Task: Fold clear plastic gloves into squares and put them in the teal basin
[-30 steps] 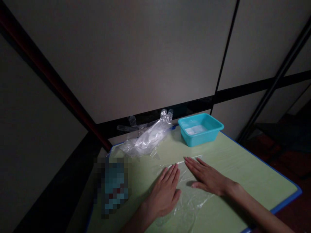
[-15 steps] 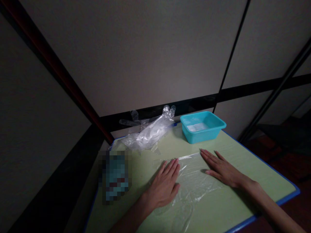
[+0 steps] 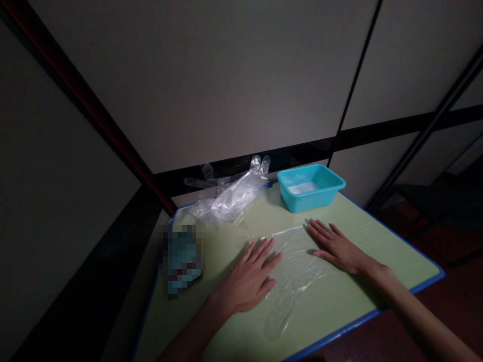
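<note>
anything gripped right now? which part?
Nothing gripped. Both hands lie open and flat: left hand on the left edge of the clear plastic sheet, right hand on its right edge, pressing it onto the table.

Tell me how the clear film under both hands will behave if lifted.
Probably floppy: the clear film lies wrinkled and flat on the table. Likely light and apt to shift, as left hand and right hand press it down.

Open pale-green surface (image 3: 332,306) in front; turquoise rectangular plastic basin (image 3: 307,190) and, seemingly, crumpled clear plastic gloves (image 3: 226,201) at back.
</note>
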The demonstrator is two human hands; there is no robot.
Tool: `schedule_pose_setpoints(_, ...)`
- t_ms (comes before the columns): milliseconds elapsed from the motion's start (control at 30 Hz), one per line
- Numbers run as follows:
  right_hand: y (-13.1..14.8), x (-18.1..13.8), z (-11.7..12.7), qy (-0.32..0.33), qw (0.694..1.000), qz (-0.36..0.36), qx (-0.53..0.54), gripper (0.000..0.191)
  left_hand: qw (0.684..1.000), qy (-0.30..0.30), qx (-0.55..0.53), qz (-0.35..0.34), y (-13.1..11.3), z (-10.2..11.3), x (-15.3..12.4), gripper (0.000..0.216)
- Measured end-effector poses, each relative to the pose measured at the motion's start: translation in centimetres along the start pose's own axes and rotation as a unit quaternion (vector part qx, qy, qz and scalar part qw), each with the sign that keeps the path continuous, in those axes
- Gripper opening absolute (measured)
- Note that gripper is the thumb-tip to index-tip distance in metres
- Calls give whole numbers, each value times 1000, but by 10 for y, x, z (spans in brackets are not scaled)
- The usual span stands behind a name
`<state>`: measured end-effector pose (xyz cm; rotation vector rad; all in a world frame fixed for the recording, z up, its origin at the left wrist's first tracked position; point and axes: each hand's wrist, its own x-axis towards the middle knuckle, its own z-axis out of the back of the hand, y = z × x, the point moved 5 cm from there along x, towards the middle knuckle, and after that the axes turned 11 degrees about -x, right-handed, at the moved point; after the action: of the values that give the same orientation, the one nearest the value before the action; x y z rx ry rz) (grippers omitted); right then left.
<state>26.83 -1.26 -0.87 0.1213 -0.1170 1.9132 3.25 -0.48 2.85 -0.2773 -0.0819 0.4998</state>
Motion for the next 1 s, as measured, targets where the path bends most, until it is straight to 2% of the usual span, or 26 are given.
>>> schedule_pose_setpoints(100, 17, -4, 15, -17, 999, 43, 17, 60, 998, -15, -52, 22, -1, 9, -11, 51)
schedule_pose_setpoints(233, 60, -12, 40, -48, 985, 156, 52, 32, 984, -75, -143, 71, -4, 13, -26, 49)
schedule_pose_setpoints(333, 94, -18, 51, -61, 974, 209, 68, 21, 969, -104, -208, 82, -12, 8, -34, 43)
schedule_pose_setpoints(500, 136, -22, 52, -58, 955, 289, 32, 22, 957, -105, -259, 76, -21, 1, -36, 38)
schedule_pose_setpoints(700, 153, -20, 51, -76, 932, 353, -22, 23, 958, -103, -258, 68, -17, 5, -38, 35)
schedule_pose_setpoints(833, 152, -16, 54, -56, 937, 346, -9, 21, 953, -105, -274, 78, -13, 8, -42, 33)
schedule_pose_setpoints(1000, 131, -1, 59, -6, 960, 208, 189, 8, 946, -84, -304, 78, -14, 12, -40, 40)
